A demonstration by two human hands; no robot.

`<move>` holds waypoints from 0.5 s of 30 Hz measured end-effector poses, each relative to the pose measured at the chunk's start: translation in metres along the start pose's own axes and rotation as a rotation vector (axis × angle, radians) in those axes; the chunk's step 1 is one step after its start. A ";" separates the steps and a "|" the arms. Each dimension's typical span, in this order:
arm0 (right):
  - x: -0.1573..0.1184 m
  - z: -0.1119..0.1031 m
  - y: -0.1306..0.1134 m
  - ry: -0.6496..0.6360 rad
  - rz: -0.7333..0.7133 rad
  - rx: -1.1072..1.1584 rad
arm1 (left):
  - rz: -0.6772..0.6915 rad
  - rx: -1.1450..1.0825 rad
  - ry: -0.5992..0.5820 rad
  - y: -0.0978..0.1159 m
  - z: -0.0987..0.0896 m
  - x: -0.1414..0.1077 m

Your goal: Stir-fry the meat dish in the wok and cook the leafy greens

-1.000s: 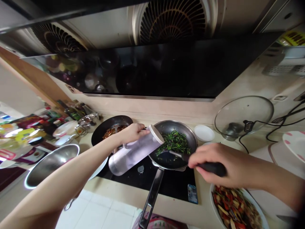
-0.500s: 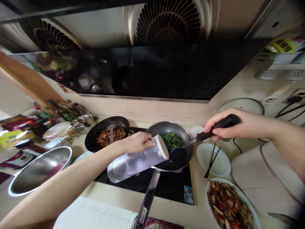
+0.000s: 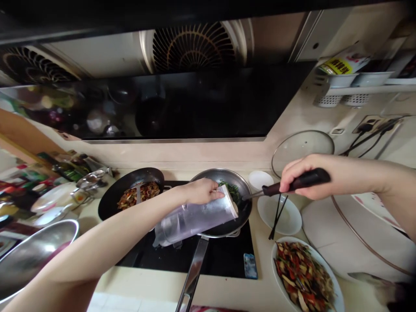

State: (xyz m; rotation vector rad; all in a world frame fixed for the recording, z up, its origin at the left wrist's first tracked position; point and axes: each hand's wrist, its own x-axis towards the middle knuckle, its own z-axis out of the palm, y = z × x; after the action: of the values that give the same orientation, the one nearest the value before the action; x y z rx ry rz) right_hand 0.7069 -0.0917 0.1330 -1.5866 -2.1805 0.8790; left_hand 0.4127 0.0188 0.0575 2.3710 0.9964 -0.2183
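Note:
My left hand grips a clear plastic pitcher with a white lid. The pitcher is tilted, its lidded end over the right-hand pan, and it hides part of that pan. Green leafy vegetables lie in the pan. My right hand is closed around the black handle of a spatula, whose head reaches into the same pan and is mostly hidden. The pan's long handle points toward me across the black cooktop.
A black wok of cooked food stands at the left, with bottles and a metal bowl beyond. On the right are a white plate with black chopsticks, a full dish and a glass lid. A range hood hangs above.
The view has shifted to the right. The pitcher's lidded end has moved further over the pan and covers more of the greens. The spatula has shifted toward the pan's right side.

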 end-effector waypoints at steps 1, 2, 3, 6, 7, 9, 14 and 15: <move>0.002 -0.002 -0.002 -0.151 -0.033 -0.006 | 0.005 0.003 0.002 0.000 -0.001 0.001; 0.006 -0.002 -0.005 -0.239 -0.058 -0.012 | 0.008 0.009 0.003 0.000 -0.001 0.001; 0.011 -0.001 -0.008 -0.258 -0.075 -0.022 | 0.011 0.016 0.005 -0.002 -0.002 0.000; 0.030 0.005 -0.015 -0.244 -0.076 -0.021 | 0.003 0.009 0.022 -0.009 -0.001 -0.003; 0.036 0.008 -0.016 -0.217 -0.058 -0.021 | -0.009 -0.003 0.034 -0.013 -0.001 -0.005; 0.045 0.010 -0.017 -0.125 -0.009 -0.037 | -0.040 -0.051 0.075 -0.021 -0.001 -0.010; 0.064 0.027 -0.017 0.302 0.128 -0.119 | -0.164 -0.164 0.276 -0.042 -0.003 -0.026; 0.070 0.035 -0.017 0.341 0.150 -0.132 | -0.193 -0.181 0.319 -0.047 -0.004 -0.029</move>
State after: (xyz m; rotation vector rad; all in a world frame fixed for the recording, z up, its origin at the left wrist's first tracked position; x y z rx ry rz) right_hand 0.6502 -0.0402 0.1094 -1.8287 -1.9321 0.4655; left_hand 0.3590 0.0299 0.0505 2.1849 1.3349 0.1793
